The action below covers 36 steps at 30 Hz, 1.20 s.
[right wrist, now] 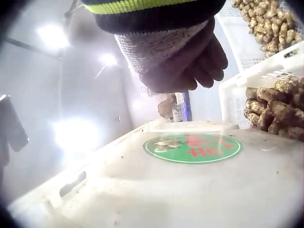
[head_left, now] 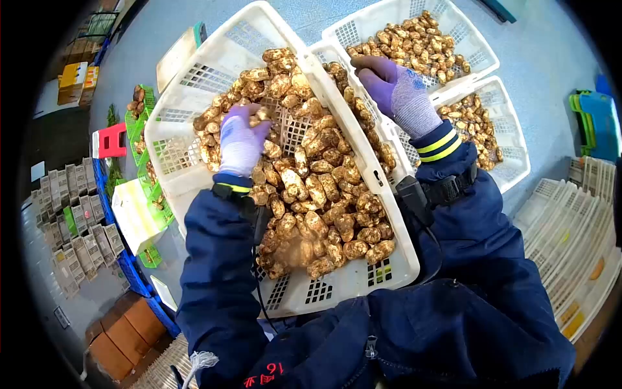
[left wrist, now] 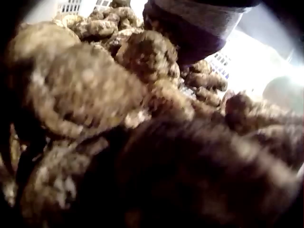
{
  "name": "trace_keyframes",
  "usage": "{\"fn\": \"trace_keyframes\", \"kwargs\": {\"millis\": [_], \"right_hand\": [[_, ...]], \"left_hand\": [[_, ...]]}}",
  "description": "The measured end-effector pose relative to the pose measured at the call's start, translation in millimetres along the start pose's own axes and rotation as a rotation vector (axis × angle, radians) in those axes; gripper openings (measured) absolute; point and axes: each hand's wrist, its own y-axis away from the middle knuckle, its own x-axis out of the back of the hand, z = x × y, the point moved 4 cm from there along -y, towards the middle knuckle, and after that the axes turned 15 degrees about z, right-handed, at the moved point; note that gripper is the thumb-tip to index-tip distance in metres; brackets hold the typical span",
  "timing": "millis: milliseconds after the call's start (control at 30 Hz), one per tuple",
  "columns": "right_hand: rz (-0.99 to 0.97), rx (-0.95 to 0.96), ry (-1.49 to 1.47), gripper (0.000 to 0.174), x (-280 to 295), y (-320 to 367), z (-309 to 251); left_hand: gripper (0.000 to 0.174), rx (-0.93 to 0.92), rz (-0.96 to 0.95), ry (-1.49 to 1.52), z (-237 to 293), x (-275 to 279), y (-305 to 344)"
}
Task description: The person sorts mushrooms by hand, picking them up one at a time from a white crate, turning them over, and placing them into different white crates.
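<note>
Knobbly, mud-brown tubers (head_left: 317, 188) are heaped in a large white slotted crate (head_left: 389, 249) in front of me. My left hand (head_left: 240, 142), in a purple-dipped glove, reaches into the heap's far left part. A pale tuber (head_left: 263, 114) shows between its thumb and fingers. The left wrist view has close, blurred tubers (left wrist: 85, 90), and the gloved left hand (left wrist: 190, 28) at the top with its fingertips hidden. My right hand (head_left: 395, 87), gloved alike, hovers over the narrow crate beyond, fingers loosely bent. In the right wrist view the right hand (right wrist: 180, 61) shows nothing held.
Two more white crates of tubers, a far one (head_left: 486, 61) and a right one (head_left: 518, 155), stand beyond. Stacked white crates (head_left: 567, 240) are at the right. Green baskets (head_left: 150, 256), a red stool (head_left: 111, 141) and cardboard boxes (head_left: 133, 330) lie left.
</note>
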Motion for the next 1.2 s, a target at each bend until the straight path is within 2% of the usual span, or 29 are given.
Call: {"fn": "trace_keyframes", "kwargs": {"millis": [33,100,167,267,300,367,433,500,600,700,733,833,867,900,967,1000,1033,1100,1133,1167,1200], "right_hand": [[0.010,0.001,0.002,0.036,-0.2,-0.7,0.7],[0.028,0.002,0.005,0.036,-1.0,-1.1,1.6],[-0.010,-0.025,-0.019,0.037,3.0,1.0,-3.5],[0.025,-0.022,-0.004,0.038,2.6,1.5,2.0],[0.024,-0.036,-0.009,0.038,2.5,1.6,4.0],[0.007,-0.069,-0.035,0.038,5.5,1.7,-0.1],[-0.008,-0.038,-0.038,0.036,2.6,0.3,3.9],[0.009,-0.014,-0.025,0.035,4.2,-0.7,3.2],[-0.008,-0.057,-0.067,0.035,0.8,2.5,1.4],[-0.079,-0.034,-0.013,0.035,-3.7,2.3,-4.7],[-0.112,-0.036,0.017,0.035,-3.6,3.2,-6.7],[-0.054,-0.024,-0.003,0.035,-3.3,3.3,-4.8],[-0.038,0.011,0.018,0.035,-4.2,4.2,-3.3],[-0.058,-0.004,0.009,0.036,-2.1,5.9,-7.2],[-0.092,-0.033,-0.008,0.038,4.8,8.1,-17.4],[-0.023,0.047,-0.001,0.039,4.9,8.1,-13.9],[-0.021,0.014,-0.006,0.039,7.7,8.7,-14.8],[-0.035,-0.049,-0.023,0.039,8.7,10.9,-21.1],[0.002,0.073,0.023,0.040,8.4,10.0,-24.2],[-0.027,0.048,0.006,0.040,9.1,10.4,-26.6],[-0.022,0.068,-0.003,0.040,8.8,10.1,-30.4]], "left_hand": [[0.030,0.316,-0.055,0.347,-3.5,4.5,2.3],[0.032,0.418,-0.074,0.839,4.2,19.6,-0.9],[0.038,0.612,-0.091,1.285,36.1,30.4,-0.4],[0.047,0.490,-0.179,1.160,41.6,14.8,-11.1],[0.053,0.264,-0.016,0.765,53.3,15.6,-16.8],[0.053,0.249,-0.088,0.434,65.0,-3.9,-17.9],[0.038,-0.053,0.036,0.132,80.6,-7.7,-23.3],[0.033,-0.198,0.095,0.153,85.2,-20.5,-26.1],[0.036,-0.171,-0.042,0.259,75.5,-30.8,-28.4],[0.041,-0.222,-0.181,0.127,74.3,-29.1,-31.2],[0.045,-0.292,-0.208,0.100,74.6,-22.2,-29.8],[0.048,-0.324,-0.376,-0.243,72.1,-11.5,-15.5],[0.046,-0.336,-0.359,-0.212,60.7,-11.0,-10.4],[0.044,-0.274,-0.447,-0.230,59.0,-3.1,-8.6],[0.045,-0.287,-0.297,0.008,34.7,3.8,7.9],[0.044,-0.146,-0.265,0.190,24.3,8.7,14.5],[0.041,0.334,-0.444,0.427,37.1,26.6,19.2],[0.033,0.432,-0.379,0.622,22.9,39.7,26.6],[0.029,0.436,-0.438,0.858,25.3,48.9,31.4],[0.026,0.387,-0.430,0.860,25.6,52.0,36.2],[0.025,0.434,-0.403,0.892,34.2,61.1,41.2]]}}
